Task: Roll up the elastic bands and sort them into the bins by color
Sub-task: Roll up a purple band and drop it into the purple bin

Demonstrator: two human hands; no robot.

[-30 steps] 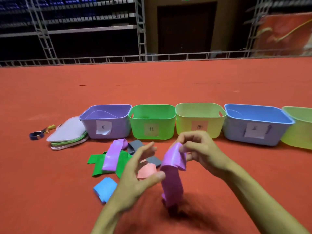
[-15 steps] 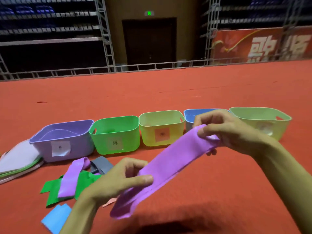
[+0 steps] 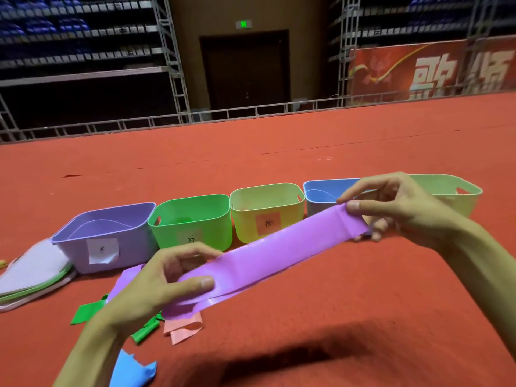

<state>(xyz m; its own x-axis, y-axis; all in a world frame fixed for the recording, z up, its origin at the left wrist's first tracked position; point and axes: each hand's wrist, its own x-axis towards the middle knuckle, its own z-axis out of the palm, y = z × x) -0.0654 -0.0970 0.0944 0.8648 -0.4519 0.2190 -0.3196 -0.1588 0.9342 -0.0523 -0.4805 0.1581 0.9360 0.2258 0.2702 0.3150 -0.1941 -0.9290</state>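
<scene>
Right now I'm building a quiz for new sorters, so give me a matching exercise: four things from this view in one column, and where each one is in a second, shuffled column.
Things:
1. left hand
2. right hand
3. pink band
4. purple bin

Places:
A. left end of the bin row
B. grips the purple band's far end
C. on the floor, by the band's near end
D. grips the band's near end

Pairs: 1-D, 2-B, 3-C, 4-A

Handwritten "绿" on green bin [image 3: 215,224], "粉" on pink label [image 3: 268,223] of yellow bin [image 3: 243,222].
</scene>
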